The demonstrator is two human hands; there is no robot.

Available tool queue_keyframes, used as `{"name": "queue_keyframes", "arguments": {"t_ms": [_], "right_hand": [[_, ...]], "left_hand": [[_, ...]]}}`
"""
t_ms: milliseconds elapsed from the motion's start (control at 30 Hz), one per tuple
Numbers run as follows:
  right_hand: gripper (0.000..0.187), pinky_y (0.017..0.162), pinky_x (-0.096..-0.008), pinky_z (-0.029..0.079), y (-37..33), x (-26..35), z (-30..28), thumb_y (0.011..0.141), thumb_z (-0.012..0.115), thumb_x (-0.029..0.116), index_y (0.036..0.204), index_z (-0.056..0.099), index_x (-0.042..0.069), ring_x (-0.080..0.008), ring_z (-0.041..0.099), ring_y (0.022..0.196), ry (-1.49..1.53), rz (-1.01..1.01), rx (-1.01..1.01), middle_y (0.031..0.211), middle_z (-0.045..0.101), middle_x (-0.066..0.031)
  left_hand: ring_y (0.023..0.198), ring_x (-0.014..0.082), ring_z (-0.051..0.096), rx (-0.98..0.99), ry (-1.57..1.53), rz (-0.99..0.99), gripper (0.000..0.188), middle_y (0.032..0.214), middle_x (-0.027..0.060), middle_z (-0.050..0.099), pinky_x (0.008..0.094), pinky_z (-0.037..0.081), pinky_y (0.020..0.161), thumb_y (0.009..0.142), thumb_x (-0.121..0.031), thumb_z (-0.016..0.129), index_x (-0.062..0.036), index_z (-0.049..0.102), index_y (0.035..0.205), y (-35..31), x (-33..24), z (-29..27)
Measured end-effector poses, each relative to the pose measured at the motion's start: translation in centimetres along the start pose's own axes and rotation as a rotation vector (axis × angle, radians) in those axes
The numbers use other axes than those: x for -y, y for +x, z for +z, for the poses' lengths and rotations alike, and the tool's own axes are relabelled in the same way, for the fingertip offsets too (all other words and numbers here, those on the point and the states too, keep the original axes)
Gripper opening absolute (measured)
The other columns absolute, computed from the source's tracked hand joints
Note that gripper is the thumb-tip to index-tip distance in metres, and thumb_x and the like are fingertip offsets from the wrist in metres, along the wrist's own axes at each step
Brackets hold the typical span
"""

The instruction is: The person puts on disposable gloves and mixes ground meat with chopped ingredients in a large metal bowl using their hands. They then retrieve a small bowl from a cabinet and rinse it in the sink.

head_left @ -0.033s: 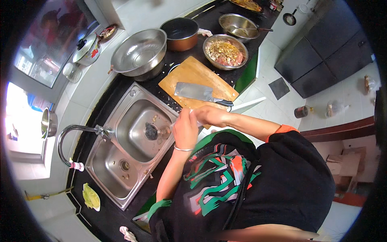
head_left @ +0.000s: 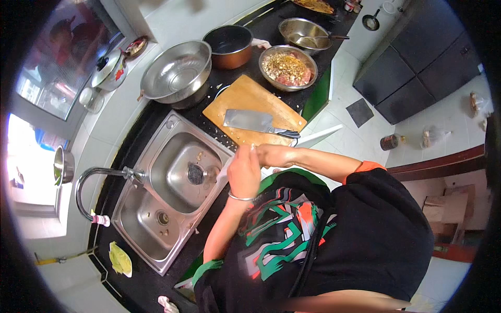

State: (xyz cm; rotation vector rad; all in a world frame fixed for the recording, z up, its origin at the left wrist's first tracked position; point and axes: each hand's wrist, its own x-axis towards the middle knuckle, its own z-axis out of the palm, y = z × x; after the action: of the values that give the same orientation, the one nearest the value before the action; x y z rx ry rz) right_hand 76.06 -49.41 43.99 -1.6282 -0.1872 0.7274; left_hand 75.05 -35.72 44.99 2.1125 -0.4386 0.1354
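Note:
My left hand (head_left: 243, 169) and my right hand (head_left: 275, 155) meet in front of my chest, just this side of the wooden cutting board (head_left: 284, 106). Both have their fingers closed. A thin whitish sheet (head_left: 224, 171), soft like film or paper, hangs from the left hand toward the sink rim; its exact kind is unclear. What the right fingers pinch is hidden where the hands touch. On the board lies a cleaver (head_left: 248, 120), its dark handle pointing right. Beyond the board stands a metal bowl (head_left: 264, 78) of raw meat topped with chopped bits (head_left: 287, 68).
To the left is a double steel sink (head_left: 175, 201) with scraps in it and a curved faucet (head_left: 96, 172). Behind it stand a large steel colander (head_left: 177, 73), a brown pot (head_left: 229, 60) and a bowl with a utensil (head_left: 295, 37). Leaves (head_left: 120, 259) lie near left.
My hands have shifted slightly, and more of the whitish sheet shows beside my left hand. The cleaver, board and bowls stay in place; the view has moved a little.

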Motion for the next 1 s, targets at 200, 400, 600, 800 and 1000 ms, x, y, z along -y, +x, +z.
{"name": "queue_keyframes", "arguments": {"t_ms": [200,400,600,800,1000], "right_hand": [[0.017,0.074,-0.0268,0.044,1.6,-3.5,-1.6,0.082,0.048,0.004,0.095,0.059,0.002,-0.0108,0.051,0.085,0.091,0.056,-0.061,0.089,0.059,-0.0038],[0.015,0.076,-0.0283,0.046,2.6,-1.8,-0.1,0.083,0.050,0.003,0.097,0.055,0.003,-0.0152,0.055,0.087,0.746,-0.186,-0.312,0.094,0.059,-0.0053],[0.020,0.077,-0.0307,0.047,2.8,-2.2,-0.6,0.080,0.053,-0.002,0.100,0.054,0.001,-0.0169,0.057,0.087,0.894,-0.270,-0.285,0.094,0.059,-0.0069],[0.022,0.078,-0.0310,0.046,3.4,-1.8,0.3,0.078,0.052,-0.005,0.099,0.054,0.000,-0.0173,0.057,0.085,0.895,-0.316,-0.482,0.092,0.059,-0.0057],[0.021,0.077,-0.0291,0.045,6.0,-3.5,0.1,0.080,0.050,-0.003,0.099,0.056,0.001,-0.0164,0.057,0.085,0.869,-0.503,-0.643,0.093,0.059,-0.0056]], "left_hand": [[0.066,0.0349,0.051,-0.043,-0.034,0.153,0.009,0.071,0.0178,0.051,0.0385,0.041,0.059,0.085,-0.010,0.049,-0.0007,0.051,0.082,-0.8,-1.1,1.4],[0.064,0.0244,0.051,-0.143,-0.131,0.112,0.012,0.070,0.0125,0.051,0.0332,0.040,0.058,0.084,-0.012,0.052,-0.0009,0.050,0.081,0.4,-0.4,1.9],[0.064,0.0241,0.048,-0.013,-0.192,-0.018,0.014,0.068,0.0133,0.048,0.0342,0.039,0.058,0.078,-0.012,0.056,-0.0013,0.047,0.077,0.9,2.0,3.1],[0.078,0.0406,0.055,0.096,0.134,-0.204,0.019,0.081,0.0213,0.056,0.0461,0.042,0.065,0.073,-0.014,0.057,-0.0019,0.043,0.080,2.2,1.6,2.4],[0.075,0.0406,0.057,0.069,0.285,-0.313,0.017,0.080,0.0209,0.059,0.0498,0.043,0.065,0.079,-0.019,0.053,-0.0038,0.045,0.084,2.4,2.7,3.7]]}}
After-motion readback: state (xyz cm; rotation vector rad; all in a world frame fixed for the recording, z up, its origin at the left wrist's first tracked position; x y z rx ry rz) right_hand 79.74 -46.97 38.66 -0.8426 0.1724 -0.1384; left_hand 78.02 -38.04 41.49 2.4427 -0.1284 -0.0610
